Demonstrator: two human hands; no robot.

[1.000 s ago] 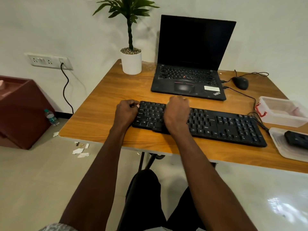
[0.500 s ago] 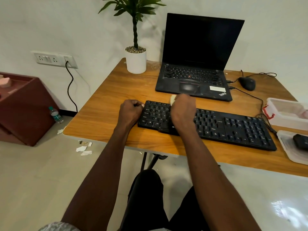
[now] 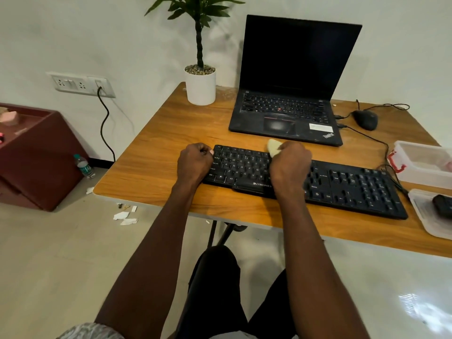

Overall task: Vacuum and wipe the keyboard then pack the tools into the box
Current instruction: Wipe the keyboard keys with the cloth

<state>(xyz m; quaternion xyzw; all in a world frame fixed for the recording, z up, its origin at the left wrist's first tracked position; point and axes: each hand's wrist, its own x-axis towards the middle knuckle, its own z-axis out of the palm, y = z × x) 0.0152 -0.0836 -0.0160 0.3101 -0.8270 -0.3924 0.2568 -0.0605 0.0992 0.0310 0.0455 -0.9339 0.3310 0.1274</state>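
A black keyboard (image 3: pixel 354 184) lies across the front of the wooden table (image 3: pixel 159 172). My left hand (image 3: pixel 194 162) grips the keyboard's left end with curled fingers. My right hand (image 3: pixel 289 165) is over the middle keys and holds a pale cloth (image 3: pixel 274 147), which sticks out past my knuckles near the top key row. A clear plastic box (image 3: pixel 423 165) with a red latch stands at the right edge. In front of it lies its lid (image 3: pixel 425 216), with a small black device (image 3: pixel 442 204) on it.
An open black laptop (image 3: pixel 288 113) stands behind the keyboard, with a wired mouse (image 3: pixel 365 119) to its right and a potted plant (image 3: pixel 200 86) to its left. Cables run past the keyboard's right end. On the floor at left are a maroon cabinet (image 3: pixel 36 152), a bottle and paper scraps.
My right hand has moved with the cloth from the keyboard's left-centre keys rightward and toward the top row. The left hand has stayed on the keyboard's left end.
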